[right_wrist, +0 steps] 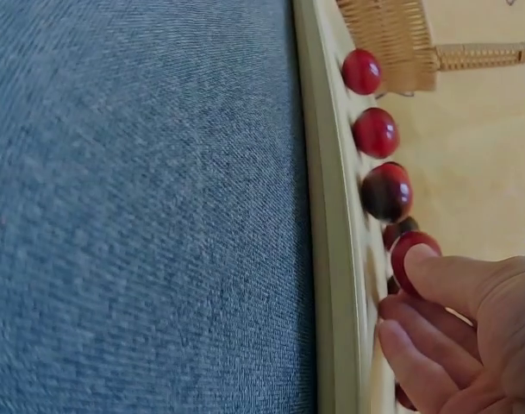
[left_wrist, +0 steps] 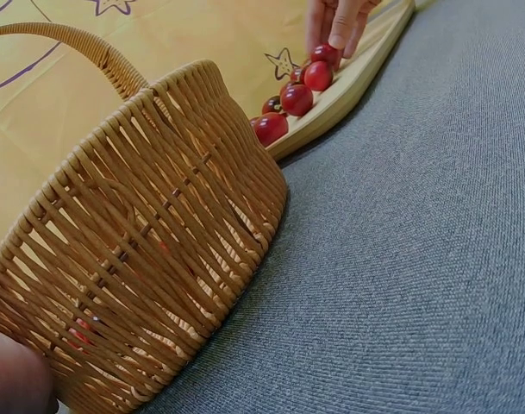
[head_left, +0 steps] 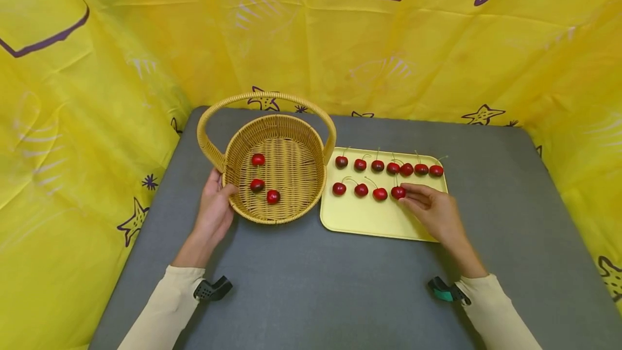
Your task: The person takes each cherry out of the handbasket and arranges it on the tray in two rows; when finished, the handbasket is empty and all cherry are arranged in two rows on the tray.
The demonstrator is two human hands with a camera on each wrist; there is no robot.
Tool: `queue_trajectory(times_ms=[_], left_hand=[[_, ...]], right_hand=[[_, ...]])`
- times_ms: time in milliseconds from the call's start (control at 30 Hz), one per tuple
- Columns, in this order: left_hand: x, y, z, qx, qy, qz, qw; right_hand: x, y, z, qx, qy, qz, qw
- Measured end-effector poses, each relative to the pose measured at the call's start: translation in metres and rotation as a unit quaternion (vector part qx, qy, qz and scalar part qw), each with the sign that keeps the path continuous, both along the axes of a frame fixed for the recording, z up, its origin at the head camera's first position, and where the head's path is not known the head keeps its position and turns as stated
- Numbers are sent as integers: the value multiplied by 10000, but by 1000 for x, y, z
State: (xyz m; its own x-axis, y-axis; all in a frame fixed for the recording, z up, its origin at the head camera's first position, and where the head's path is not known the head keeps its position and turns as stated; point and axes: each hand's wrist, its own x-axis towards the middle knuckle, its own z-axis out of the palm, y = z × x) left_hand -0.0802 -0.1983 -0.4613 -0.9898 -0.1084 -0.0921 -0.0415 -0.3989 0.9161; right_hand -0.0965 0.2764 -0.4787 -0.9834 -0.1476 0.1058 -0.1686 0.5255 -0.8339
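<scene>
My left hand [head_left: 212,207] grips the left side of a round wicker basket [head_left: 233,207], the thumb over its rim and the fingers against the outer wall. Inside the basket lie three red cherries [head_left: 273,196], toward its left half. At the right, my right hand [head_left: 432,210] pinches a cherry [head_left: 398,193] between thumb and fingers, over a pale yellow tray [head_left: 369,220]. In the right wrist view the thumb [right_wrist: 443,274] presses on that cherry [right_wrist: 408,259]. The front row's other cherries, such as one cherry [head_left: 380,194], lie to the left of it.
Several more stemmed cherries [head_left: 377,166] form a back row along the tray's far edge. The basket's tall arched handle [head_left: 267,94] stands upright, its right end close to the tray. A grey cloth [head_left: 311,290] covers the table, and yellow printed curtains [head_left: 311,42] hang around it.
</scene>
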Motion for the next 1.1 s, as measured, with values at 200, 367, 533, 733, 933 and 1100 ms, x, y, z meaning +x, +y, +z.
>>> queue_trajectory(times_ms=[200,367,533,733,933,1100], left_hand=[[0,1,0,18,-8,-2,10000],[-1,0,0,111,68,33,9999],[-1,0,0,129,67,25,9999],[-1,0,-1,103,22,1,9999],[-1,0,-1,89,8,6,10000],[0,0,-1,48,-16,-10,10000]], right_hand=[[4,-1,-1,319,253,-66,9991],[5,-1,-1,655,597,-26,9961],[4,-2,-1,888,753,-28,9932],[5,-2,-2,1121,811,-72,9904],[6,-2,-4,1420,1019,-125,9845],[6,-3,-6,1604,1122,-132,9806]])
